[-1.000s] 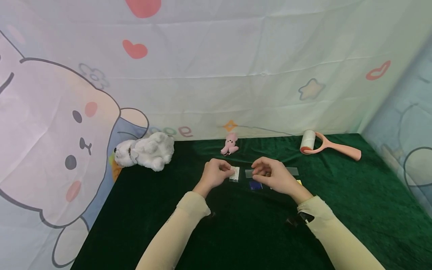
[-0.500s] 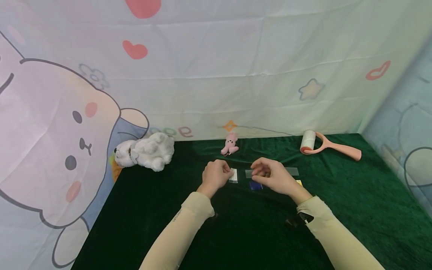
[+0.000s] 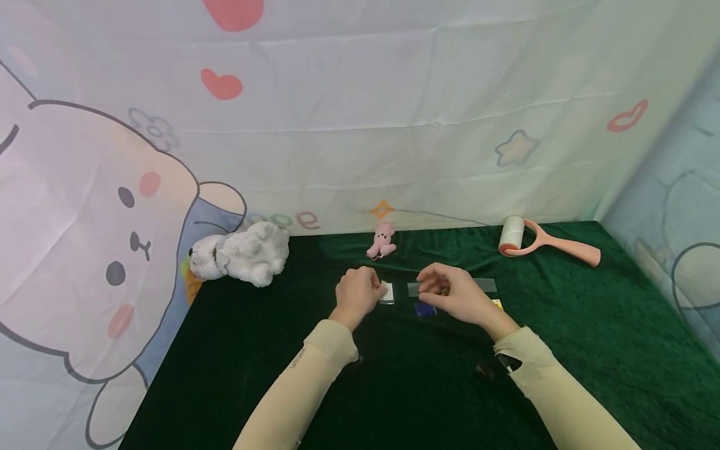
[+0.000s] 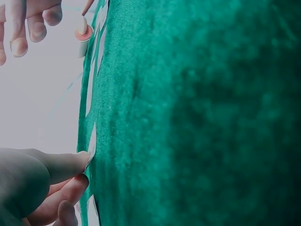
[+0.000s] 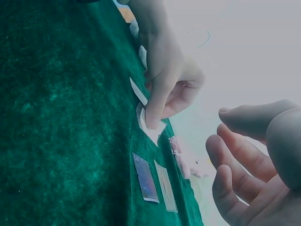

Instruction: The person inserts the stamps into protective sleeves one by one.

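I log: left hand [image 3: 355,294], thumb and finger pinching a white packet [image 3: 389,295], inward from the green table's [image 3: 427,381] far edge; whether lifted or resting, I can't quite tell. Right hand [image 3: 458,295], thumb and fingers apart, by a blue packet [image 3: 425,309]. Pink plush [image 3: 382,240], far edge. Lint roller [image 3: 551,242], far right corner.

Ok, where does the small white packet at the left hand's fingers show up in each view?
Head: the small white packet is just right of and below the picture's middle.
Left wrist: the small white packet is a thin sliver, left of the middle.
Right wrist: the small white packet is near the middle, partly covered.
Shared landmark: the left hand, its fingers at the packet in all three.
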A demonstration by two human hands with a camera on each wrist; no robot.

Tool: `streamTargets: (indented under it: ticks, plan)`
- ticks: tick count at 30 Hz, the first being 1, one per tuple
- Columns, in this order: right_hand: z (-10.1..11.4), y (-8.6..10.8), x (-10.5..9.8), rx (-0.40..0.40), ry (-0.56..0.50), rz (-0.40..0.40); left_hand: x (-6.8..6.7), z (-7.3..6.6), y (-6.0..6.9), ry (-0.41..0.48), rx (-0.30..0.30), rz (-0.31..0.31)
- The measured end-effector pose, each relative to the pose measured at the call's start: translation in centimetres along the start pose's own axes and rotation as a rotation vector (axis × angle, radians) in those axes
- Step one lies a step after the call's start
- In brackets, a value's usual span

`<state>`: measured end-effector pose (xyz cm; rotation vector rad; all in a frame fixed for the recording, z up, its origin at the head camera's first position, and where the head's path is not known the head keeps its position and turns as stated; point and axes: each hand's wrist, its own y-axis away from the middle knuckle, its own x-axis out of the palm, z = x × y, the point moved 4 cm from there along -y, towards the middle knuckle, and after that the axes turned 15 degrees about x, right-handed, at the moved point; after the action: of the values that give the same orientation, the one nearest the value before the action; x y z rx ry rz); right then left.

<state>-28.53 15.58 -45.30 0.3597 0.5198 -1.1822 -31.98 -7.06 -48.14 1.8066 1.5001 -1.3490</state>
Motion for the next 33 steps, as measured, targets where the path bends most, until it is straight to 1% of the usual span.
streamTargets:
  ticks: [3,17,22,25,28,33]
  plan:
    - [-0.1,0.0,0.0,0.0,0.002,0.001,0.0,0.0,0.0,-0.007,0.008,0.001]
    - [0.0,0.0,0.0,0.0,-0.001,-0.003,0.0,0.2,0.1,0.028,0.021,0.001]
    - [0.0,0.1,-0.1,-0.005,0.005,-0.007,-0.3,0.3,0.0,0.036,0.033,-0.005]
    - [0.0,0.1,-0.2,-0.007,0.006,-0.008,-0.7,0.5,0.0,0.071,0.046,-0.028]
    - [-0.2,0.1,-0.3,-0.006,0.003,-0.008,-1.1,0.7,0.0,0.143,0.058,-0.05]
    - [-0.4,0.1,-0.5,0.003,0.003,-0.012,-1.6,0.7,0.1,0.239,0.073,-0.046]
